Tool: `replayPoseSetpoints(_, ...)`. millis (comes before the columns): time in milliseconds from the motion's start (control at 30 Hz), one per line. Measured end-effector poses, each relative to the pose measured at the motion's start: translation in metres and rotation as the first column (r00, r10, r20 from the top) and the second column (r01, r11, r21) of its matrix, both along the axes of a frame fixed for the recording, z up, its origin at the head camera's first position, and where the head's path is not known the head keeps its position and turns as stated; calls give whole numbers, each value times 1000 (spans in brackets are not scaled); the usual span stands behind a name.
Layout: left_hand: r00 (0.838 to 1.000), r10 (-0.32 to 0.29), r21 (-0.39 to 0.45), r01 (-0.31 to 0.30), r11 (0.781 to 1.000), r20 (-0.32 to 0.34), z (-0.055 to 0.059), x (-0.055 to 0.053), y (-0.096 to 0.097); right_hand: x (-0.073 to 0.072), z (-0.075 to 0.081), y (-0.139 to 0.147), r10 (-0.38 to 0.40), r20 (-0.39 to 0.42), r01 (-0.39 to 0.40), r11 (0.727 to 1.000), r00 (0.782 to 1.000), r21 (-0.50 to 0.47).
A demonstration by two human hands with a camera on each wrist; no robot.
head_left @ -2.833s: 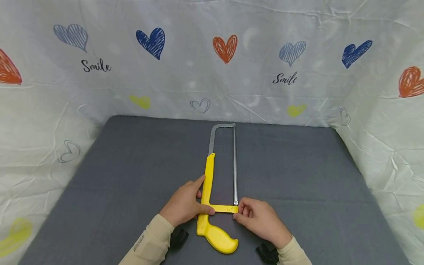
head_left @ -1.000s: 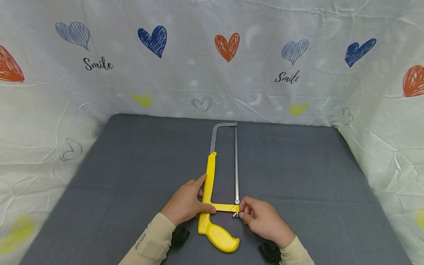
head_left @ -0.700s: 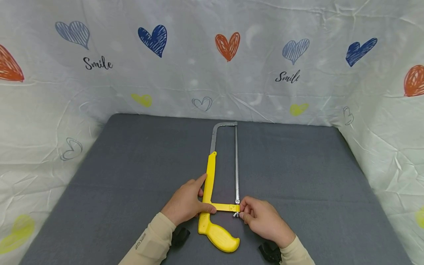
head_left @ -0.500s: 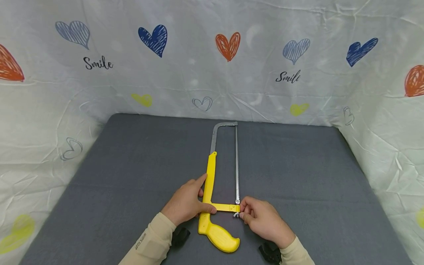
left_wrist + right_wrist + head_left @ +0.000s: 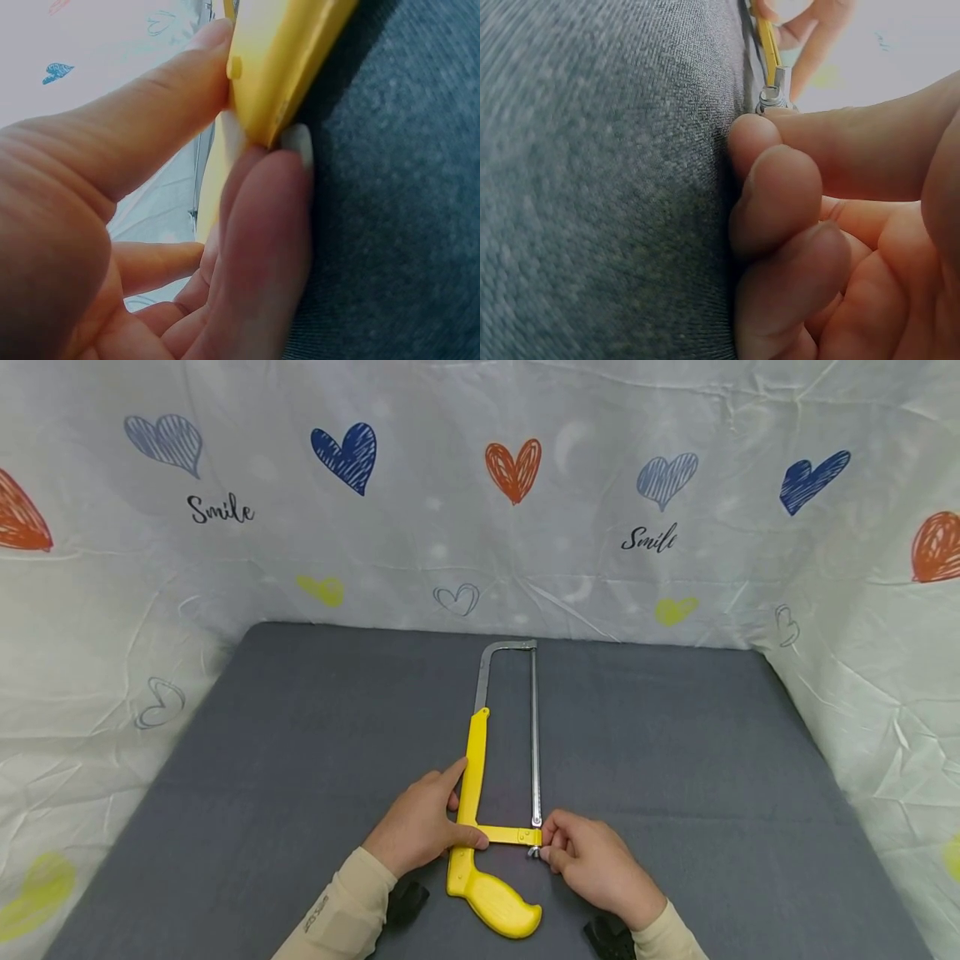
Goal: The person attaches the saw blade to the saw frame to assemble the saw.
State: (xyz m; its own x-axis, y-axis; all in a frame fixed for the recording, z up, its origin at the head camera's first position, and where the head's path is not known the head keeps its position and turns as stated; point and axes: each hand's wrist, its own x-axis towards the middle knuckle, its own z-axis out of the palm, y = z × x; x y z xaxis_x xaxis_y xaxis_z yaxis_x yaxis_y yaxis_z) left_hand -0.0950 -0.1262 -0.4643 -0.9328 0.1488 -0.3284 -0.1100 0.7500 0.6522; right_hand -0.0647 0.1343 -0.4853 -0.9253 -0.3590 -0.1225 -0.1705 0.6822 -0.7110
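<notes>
A hacksaw (image 5: 471, 777) with a yellow frame and handle lies flat on the grey table, its blade side facing right. My left hand (image 5: 420, 822) grips the yellow frame, thumb over the corner by the crossbar and index finger along the outer edge. In the left wrist view, thumb and fingers pinch the yellow frame (image 5: 277, 67) from both sides. At the near end of the blade, just below the crossbar, is a small metal wing nut (image 5: 533, 852). My right hand (image 5: 600, 864) pinches it with curled fingers and thumb; the right wrist view shows the fingertips partly hiding the metal nut (image 5: 771, 97).
The grey cloth-covered table (image 5: 337, 710) extends around the saw on all sides. A white curtain (image 5: 420, 543) printed with hearts hangs behind and at both sides. Black wrist-worn devices (image 5: 407, 903) sit under both wrists.
The wing nut, hidden behind my right fingers at first, came into sight, and its wings have since turned a little. My left hand and the saw stay put; the head view shifts slightly.
</notes>
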Motion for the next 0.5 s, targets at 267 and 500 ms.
replayPoseSetpoints(267, 1000, 2, -9, -2, 1000, -8, -1, 0, 0, 0, -2, -1, 9, -22, -9, 1000, 1000, 0)
replayPoseSetpoints(500, 1000, 5, -11, -5, 1000, -5, -1, 0, 0, 1, -2, -4, -9, -34, 10, 999, 999, 32)
